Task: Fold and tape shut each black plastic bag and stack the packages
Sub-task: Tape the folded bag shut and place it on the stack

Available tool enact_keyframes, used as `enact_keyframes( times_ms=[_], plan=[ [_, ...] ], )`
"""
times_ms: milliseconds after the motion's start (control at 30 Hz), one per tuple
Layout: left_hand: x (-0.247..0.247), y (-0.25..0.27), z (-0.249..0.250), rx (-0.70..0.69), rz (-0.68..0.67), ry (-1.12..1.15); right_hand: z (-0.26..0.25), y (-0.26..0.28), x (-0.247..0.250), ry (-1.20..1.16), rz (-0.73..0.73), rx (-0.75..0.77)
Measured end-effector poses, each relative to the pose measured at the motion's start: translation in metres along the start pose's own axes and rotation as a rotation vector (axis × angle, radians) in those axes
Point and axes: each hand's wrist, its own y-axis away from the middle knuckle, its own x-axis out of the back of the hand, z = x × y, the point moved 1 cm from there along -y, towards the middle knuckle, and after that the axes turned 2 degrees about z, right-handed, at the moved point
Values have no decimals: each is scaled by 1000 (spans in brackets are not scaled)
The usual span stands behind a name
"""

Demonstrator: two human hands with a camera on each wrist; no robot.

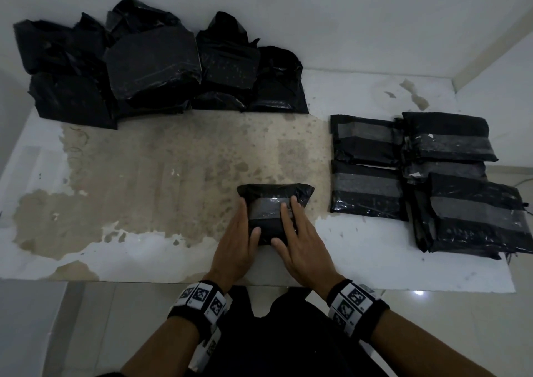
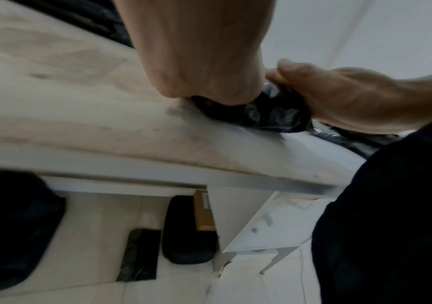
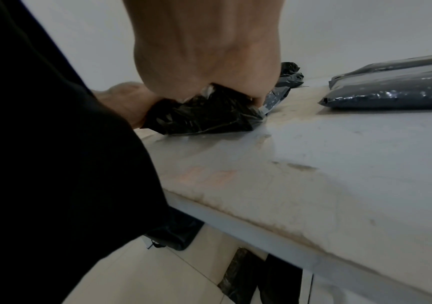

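- left hand (image 1: 235,249) and right hand (image 1: 300,241), fingers nearly straight, press the sides of taped package (image 1: 274,203)
- package lies near table (image 1: 161,174) front edge
- taped packages (image 1: 450,172) stacked right, untaped bags (image 1: 150,62) far left

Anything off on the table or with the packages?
The tabletop has a wide worn patch where the white finish has come off, bare brown showing. The untaped bags at the back left lie in a crumpled heap. The taped stacks look tidy.

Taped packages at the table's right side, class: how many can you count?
5: back-left package, front-left package, back-right package, half-covered package partly under it, front-right package atop a stack that may hide more.
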Motion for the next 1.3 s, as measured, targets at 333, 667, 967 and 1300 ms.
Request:
enact_keyframes(
  times_ms=[333, 667, 967, 1300],
  plan=[
    [9, 3, -22, 0, -139, -438, 0, -2, 4, -10, -22, 5],
    [8, 1, -12, 83, -161, -426, 5, -2, 3, -291, -51, -124],
    [6, -1, -15, 87, -94, -385, 18, -10, 4, 84, 20, -286],
    [13, -18, 12, 243, 182, -139, 13, -18, 11, -153, 107, -489]
  ],
)
